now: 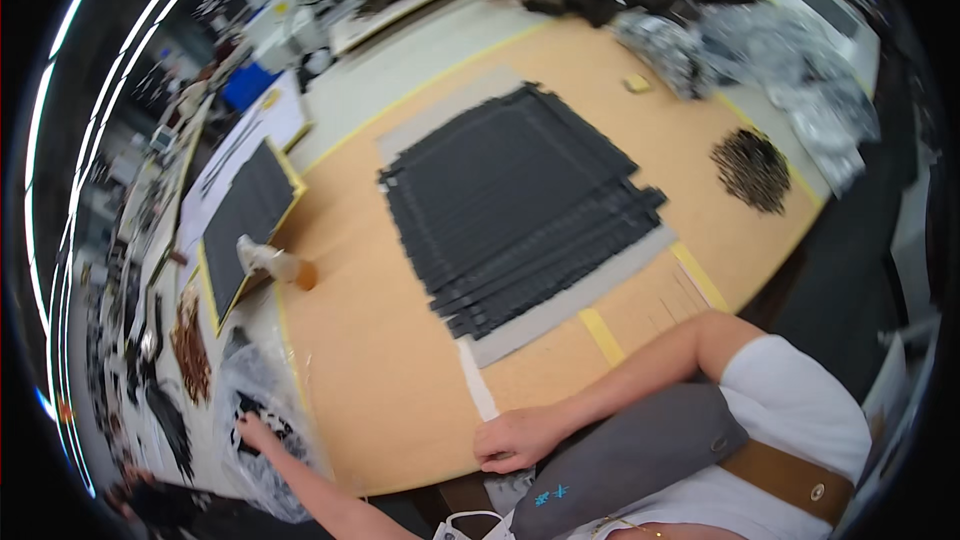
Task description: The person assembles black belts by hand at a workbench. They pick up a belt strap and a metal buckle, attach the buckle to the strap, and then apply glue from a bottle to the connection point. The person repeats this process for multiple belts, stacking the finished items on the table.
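My left hand reaches into a clear plastic bag at the table's left edge. Its fingers rest on small black pieces inside, and I cannot tell whether it grips one. My right hand lies on the near edge of the tan table, fingers curled in, with nothing visible in it. A white strip of tape runs just above that hand. Farther out, a fanned stack of black flat sheets lies on a grey board.
A clear bottle with a brown cap lies on its side at the left. Beside it is a black sheet on a yellow-edged board. A heap of small dark pieces, a small yellow block and silver bags sit at the far right.
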Demonstrator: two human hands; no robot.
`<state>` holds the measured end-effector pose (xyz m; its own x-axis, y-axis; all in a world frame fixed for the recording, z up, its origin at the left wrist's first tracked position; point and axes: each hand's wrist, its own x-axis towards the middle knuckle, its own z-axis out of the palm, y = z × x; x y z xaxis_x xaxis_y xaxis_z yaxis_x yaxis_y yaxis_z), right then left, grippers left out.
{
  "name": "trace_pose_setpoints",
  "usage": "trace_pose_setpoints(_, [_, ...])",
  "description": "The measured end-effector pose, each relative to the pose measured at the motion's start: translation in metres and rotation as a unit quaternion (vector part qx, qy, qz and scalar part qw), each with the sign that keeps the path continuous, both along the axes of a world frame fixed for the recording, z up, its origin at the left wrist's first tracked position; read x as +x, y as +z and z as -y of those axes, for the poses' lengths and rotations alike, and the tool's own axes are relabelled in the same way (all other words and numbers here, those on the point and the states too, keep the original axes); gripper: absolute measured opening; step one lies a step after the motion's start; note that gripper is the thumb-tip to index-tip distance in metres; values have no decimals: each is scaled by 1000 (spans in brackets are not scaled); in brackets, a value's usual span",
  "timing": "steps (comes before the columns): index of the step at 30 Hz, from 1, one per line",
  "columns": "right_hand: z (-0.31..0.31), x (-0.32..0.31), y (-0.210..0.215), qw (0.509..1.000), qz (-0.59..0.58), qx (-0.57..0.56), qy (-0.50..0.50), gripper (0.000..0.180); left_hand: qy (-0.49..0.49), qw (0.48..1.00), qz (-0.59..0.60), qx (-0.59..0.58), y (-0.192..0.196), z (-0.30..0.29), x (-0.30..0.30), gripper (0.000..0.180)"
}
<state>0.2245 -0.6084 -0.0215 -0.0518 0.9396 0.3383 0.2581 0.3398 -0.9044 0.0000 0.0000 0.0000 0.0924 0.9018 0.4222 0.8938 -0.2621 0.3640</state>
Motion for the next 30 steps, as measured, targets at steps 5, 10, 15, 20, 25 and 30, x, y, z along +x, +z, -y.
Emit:
trace_pose_setpoints(5, [14,20,-11,999,17,51,-9,18,28,935,344,-80,28,72,18,30])
trace_pose_setpoints(10, [15,8,-15,997,20,73,-6,19,47,940,329,-80,36,109,35,25])
trace_pose_setpoints(15, [20,12,-12,996,37,85,-11,17,20,941,323,-102,41,123,60,24])
trace_pose_setpoints(20, [17,9,-15,994,38,99,-29,20,-37,944,311,-105,63,142,83,23])
trace_pose_setpoints(25, [28,17,-2,988,-139,10,-58,23,-181,930,293,-129,100,209,143,19])
trace_pose_setpoints(30, [51,54,20,956,-264,-1,-125,20,-374,845,295,-243,132,307,218,14])
